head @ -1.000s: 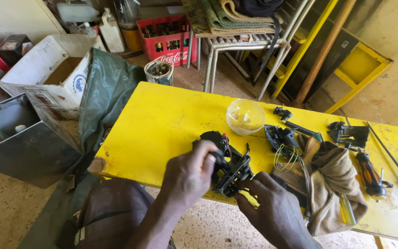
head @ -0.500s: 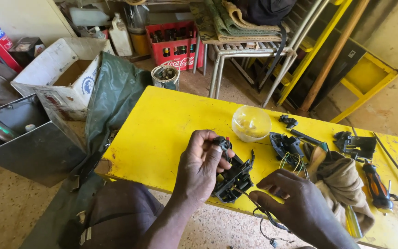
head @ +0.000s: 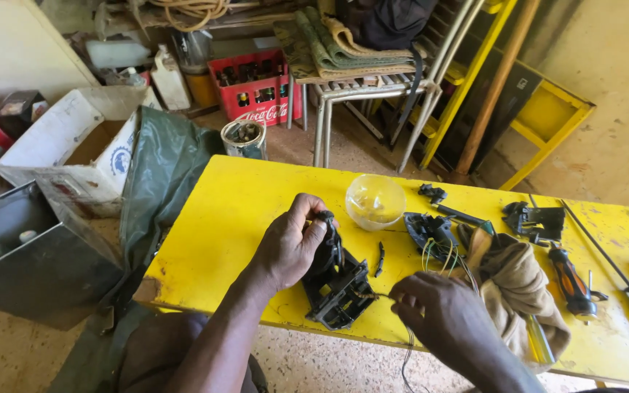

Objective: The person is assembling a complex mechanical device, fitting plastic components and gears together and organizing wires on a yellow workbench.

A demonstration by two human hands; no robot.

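Observation:
My left hand (head: 287, 244) grips the upper end of a black plastic housing (head: 338, 285) that stands tilted on the yellow table (head: 227, 225). My right hand (head: 434, 311) is just right of the housing's lower end, its fingers pinched on thin wires (head: 407, 349) that run from the housing and hang over the table's front edge. A short black curved piece (head: 380, 259) lies on the table beside the housing.
A clear glass dome (head: 375, 201), another black part with wires (head: 431, 234), a tan cloth (head: 518, 291), an orange-handled screwdriver (head: 569, 280) and black clips (head: 534, 218) lie to the right. A cardboard box (head: 67, 156), a metal box (head: 30, 255), a red crate (head: 255, 94) and a metal stool (head: 365, 91) stand beyond.
The left hand shifted up on the housing and tilted it more upright. The right hand moved right and down, drawing the wires away from the housing.

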